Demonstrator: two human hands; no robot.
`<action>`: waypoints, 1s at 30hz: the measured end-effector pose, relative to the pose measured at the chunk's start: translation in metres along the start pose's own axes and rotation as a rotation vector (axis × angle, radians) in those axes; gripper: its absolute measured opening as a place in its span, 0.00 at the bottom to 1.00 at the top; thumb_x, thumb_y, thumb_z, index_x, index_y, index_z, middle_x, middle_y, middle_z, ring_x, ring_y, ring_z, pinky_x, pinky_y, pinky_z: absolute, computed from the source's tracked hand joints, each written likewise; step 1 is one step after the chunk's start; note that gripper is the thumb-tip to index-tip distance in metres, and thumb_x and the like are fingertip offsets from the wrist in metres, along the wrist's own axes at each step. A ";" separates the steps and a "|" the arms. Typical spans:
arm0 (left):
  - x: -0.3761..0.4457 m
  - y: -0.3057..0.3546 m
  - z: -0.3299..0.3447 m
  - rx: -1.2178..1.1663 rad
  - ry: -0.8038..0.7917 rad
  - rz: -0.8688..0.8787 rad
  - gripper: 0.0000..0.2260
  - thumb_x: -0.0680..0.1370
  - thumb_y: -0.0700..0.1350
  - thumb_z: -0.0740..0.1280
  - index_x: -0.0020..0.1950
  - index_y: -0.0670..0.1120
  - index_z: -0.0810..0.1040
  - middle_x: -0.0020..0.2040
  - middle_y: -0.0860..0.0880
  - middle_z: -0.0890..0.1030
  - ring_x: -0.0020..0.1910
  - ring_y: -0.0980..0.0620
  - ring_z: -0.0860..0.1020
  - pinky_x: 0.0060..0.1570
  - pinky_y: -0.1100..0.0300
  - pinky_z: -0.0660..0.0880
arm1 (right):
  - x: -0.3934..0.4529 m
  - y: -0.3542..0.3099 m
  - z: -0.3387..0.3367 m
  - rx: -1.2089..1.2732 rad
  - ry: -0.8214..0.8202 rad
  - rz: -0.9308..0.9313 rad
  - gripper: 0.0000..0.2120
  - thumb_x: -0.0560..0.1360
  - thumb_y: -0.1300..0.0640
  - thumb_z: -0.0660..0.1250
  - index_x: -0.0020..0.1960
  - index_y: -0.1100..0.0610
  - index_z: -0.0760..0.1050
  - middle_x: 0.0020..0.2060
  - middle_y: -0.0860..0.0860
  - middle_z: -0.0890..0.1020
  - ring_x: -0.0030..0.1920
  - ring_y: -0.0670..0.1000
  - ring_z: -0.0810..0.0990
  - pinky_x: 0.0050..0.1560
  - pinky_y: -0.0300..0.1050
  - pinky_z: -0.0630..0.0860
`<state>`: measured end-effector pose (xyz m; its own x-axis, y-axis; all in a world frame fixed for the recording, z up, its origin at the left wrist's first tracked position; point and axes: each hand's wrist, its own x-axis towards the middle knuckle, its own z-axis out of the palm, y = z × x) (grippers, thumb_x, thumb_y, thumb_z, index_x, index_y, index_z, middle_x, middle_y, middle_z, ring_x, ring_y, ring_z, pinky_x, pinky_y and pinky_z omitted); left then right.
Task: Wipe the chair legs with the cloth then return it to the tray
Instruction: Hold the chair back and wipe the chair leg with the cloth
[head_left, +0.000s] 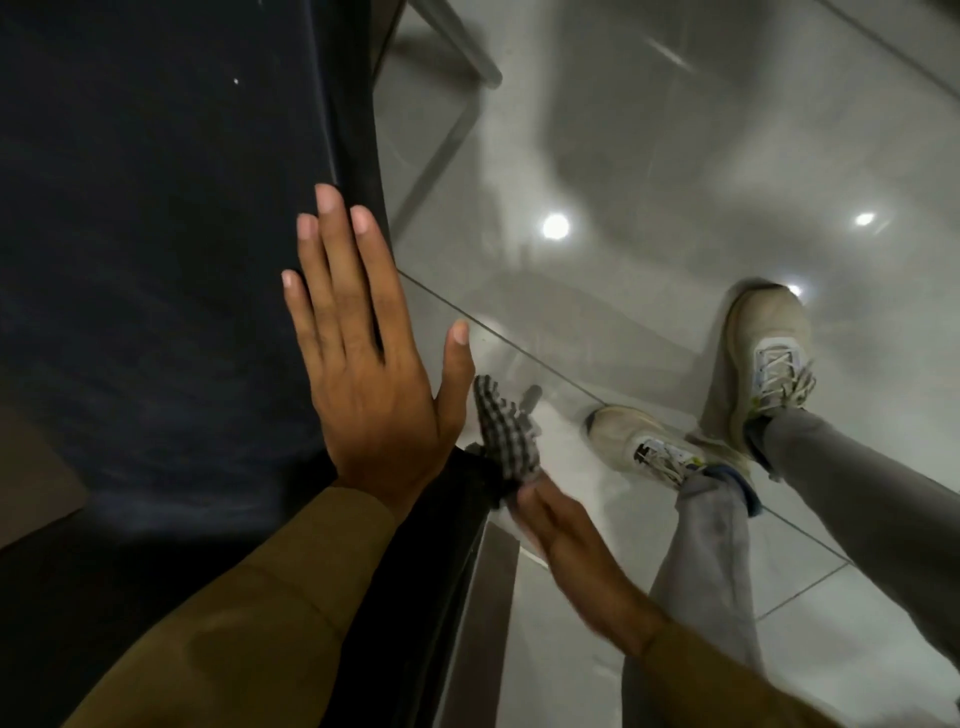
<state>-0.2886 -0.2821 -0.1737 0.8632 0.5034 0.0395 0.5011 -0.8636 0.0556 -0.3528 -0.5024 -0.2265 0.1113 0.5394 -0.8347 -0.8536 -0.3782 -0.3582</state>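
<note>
Sleeves fill the bottom of our view. Our right hand reaches down past the seat edge, gripping one checked cloth bunched against the chair leg, low near the floor; motion blur hides the finger positions. Our left hand lies open and flat on the dark chair seat, steadying it. To wipe well, we judge the cloth should wrap round the leg and run its full length down to the foot, with the seat held firm. Counted: one cloth, two hands, two pale shoes, and two more chair legs at top, blurred. No tray is in view, so the return is not yet done.
</note>
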 end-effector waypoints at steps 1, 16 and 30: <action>0.000 -0.001 0.001 0.003 0.001 0.003 0.36 0.87 0.58 0.54 0.86 0.35 0.52 0.86 0.31 0.58 0.87 0.34 0.55 0.90 0.41 0.50 | -0.009 -0.001 0.004 -0.027 -0.022 0.000 0.21 0.86 0.39 0.59 0.78 0.38 0.70 0.76 0.38 0.76 0.77 0.38 0.72 0.76 0.31 0.68; -0.002 0.000 0.000 0.007 -0.003 -0.006 0.36 0.86 0.58 0.54 0.87 0.36 0.54 0.86 0.30 0.58 0.87 0.33 0.55 0.89 0.42 0.49 | 0.083 0.010 -0.010 0.268 0.168 0.142 0.18 0.89 0.49 0.53 0.73 0.48 0.76 0.71 0.55 0.82 0.75 0.54 0.78 0.80 0.51 0.71; 0.000 0.000 0.004 0.028 0.018 0.003 0.36 0.85 0.59 0.54 0.87 0.37 0.57 0.85 0.30 0.58 0.87 0.33 0.56 0.89 0.42 0.50 | 0.106 0.000 -0.010 0.364 0.247 0.218 0.20 0.90 0.51 0.48 0.66 0.54 0.77 0.70 0.62 0.81 0.75 0.65 0.75 0.78 0.56 0.70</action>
<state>-0.2884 -0.2823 -0.1774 0.8634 0.5013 0.0573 0.5006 -0.8653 0.0272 -0.3358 -0.4528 -0.3191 -0.0100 0.2655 -0.9641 -0.9880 -0.1513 -0.0314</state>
